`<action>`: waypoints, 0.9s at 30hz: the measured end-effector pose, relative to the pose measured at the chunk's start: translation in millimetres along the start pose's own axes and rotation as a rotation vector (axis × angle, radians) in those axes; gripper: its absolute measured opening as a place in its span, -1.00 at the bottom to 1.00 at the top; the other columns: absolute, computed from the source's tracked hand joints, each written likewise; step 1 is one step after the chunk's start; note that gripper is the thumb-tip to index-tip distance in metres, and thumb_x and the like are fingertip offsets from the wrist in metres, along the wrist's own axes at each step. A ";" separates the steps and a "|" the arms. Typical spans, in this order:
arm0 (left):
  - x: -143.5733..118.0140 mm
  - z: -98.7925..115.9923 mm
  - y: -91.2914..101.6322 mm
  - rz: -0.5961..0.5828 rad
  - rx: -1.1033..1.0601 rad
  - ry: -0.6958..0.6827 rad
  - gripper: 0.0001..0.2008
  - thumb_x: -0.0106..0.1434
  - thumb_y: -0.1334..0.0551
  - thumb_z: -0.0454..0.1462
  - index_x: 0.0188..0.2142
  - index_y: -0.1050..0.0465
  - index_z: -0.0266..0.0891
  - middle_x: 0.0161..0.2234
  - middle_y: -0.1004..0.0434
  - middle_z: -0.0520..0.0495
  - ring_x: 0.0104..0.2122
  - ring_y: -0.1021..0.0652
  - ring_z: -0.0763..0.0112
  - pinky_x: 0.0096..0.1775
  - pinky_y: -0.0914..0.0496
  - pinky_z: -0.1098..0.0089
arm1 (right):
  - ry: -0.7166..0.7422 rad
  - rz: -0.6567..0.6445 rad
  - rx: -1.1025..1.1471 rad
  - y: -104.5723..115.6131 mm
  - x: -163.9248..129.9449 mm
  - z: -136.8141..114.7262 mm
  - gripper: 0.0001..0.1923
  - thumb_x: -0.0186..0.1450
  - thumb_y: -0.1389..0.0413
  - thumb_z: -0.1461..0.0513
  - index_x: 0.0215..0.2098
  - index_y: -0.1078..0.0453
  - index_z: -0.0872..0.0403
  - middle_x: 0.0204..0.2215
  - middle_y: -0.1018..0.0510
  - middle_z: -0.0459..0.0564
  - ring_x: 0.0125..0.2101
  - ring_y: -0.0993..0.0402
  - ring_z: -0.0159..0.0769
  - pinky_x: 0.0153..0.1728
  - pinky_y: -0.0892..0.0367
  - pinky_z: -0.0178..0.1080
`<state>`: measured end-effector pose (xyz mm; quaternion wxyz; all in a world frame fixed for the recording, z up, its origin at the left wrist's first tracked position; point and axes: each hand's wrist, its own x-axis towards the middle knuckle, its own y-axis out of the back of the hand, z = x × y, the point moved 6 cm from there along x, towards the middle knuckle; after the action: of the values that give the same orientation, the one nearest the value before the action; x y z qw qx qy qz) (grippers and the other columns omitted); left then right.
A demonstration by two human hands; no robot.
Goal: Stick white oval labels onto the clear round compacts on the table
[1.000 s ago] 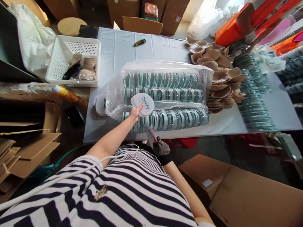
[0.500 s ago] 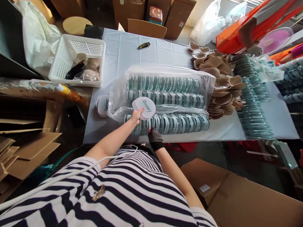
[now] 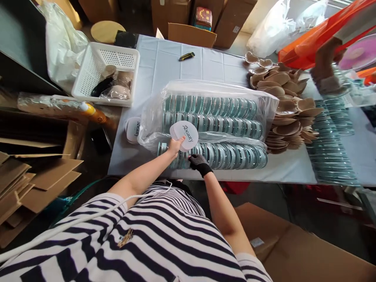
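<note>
Fingers of the bare left hand (image 3: 175, 146) pinch a stack of rounded white cards (image 3: 185, 135), thumb on top, over the left part of the nearest row of clear plastic packs (image 3: 232, 156). On the right hand (image 3: 199, 162), in a dark glove, the fingers curl at the near side of that row; whether they grip anything, I cannot tell. Two more rows lie behind, in a clear bag (image 3: 152, 119) on the table (image 3: 217, 62). Beige cups (image 3: 286, 107) are heaped to its right, and a cutter (image 3: 187, 56) lies beyond it.
</note>
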<state>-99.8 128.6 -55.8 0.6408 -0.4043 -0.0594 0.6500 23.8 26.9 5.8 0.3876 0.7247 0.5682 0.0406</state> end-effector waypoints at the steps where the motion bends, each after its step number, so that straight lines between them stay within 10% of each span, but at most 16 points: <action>1: -3.0 1.4 -0.4 -0.014 0.011 -0.015 -0.64 -0.02 -0.49 -0.32 -0.20 -0.55 -0.32 -0.16 -0.65 -0.20 -0.05 -0.60 0.12 0.12 -0.42 0.08 | 0.026 0.082 -0.030 13.1 5.0 -8.4 -0.67 0.35 -0.02 0.09 -0.11 -0.45 0.13 -0.39 -0.57 0.05 -0.33 -0.50 -0.24 -0.20 -0.42 -0.18; 5: -19.7 7.6 -2.3 -0.114 0.016 -0.023 -0.55 -0.09 -0.52 -0.21 -0.19 -0.56 -0.33 -0.16 -0.64 -0.23 -0.07 -0.59 0.06 0.08 -0.43 0.06 | 0.241 0.406 -0.298 48.4 6.5 -45.7 -0.47 0.37 0.07 0.05 0.21 -0.28 0.11 0.12 -0.45 0.20 0.12 -0.36 -0.09 0.12 -0.28 -0.04; 10: -31.5 10.9 2.4 -0.125 0.067 0.028 -0.49 -0.06 -0.50 -0.19 -0.11 -0.55 -0.32 -0.06 -0.60 -0.31 -0.02 -0.56 -0.04 0.07 -0.40 -0.02 | 0.516 0.371 -0.457 10.3 -11.9 -71.7 -0.43 0.31 0.06 0.16 0.26 -0.25 0.17 0.20 -0.37 0.22 0.16 -0.31 -0.09 0.14 -0.28 -0.08; 18: -8.2 43.7 21.8 -0.030 -0.076 0.036 -0.61 0.06 -0.46 -0.34 -0.09 -0.53 -0.30 -0.13 -0.65 -0.19 0.00 -0.58 0.08 0.11 -0.44 0.10 | 0.027 0.340 -0.569 17.1 -70.4 -29.0 -0.44 0.38 0.13 0.10 0.25 -0.26 0.19 -0.19 -0.59 0.23 -0.24 -0.51 -0.08 -0.28 -0.35 -0.21; 23: 11.7 53.4 42.8 0.063 -0.091 0.079 -0.68 0.10 -0.41 -0.42 -0.11 -0.54 -0.34 -0.15 -0.65 -0.21 -0.02 -0.60 0.11 0.13 -0.43 0.06 | -0.026 -0.119 -0.803 -45.7 -111.3 7.0 -0.47 0.36 0.03 0.14 0.29 -0.19 -0.06 -0.19 -0.62 0.10 -0.28 -0.56 -0.11 -0.33 -0.29 -0.24; 27: 12.5 47.3 43.2 0.023 -0.046 0.092 -0.71 0.13 -0.40 -0.41 -0.12 -0.55 -0.33 -0.18 -0.66 -0.20 -0.04 -0.61 0.14 0.13 -0.44 0.07 | -0.058 -0.120 -0.793 -79.4 -73.3 -4.2 -0.55 0.40 0.09 0.20 0.24 -0.20 0.00 -0.18 -0.62 0.11 -0.21 -0.58 -0.13 -0.30 -0.28 -0.25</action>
<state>-160.3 153.0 -55.6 0.6259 -0.4489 -0.0405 0.6365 -66.9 -29.4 -11.7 0.6546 0.4854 0.5388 0.2135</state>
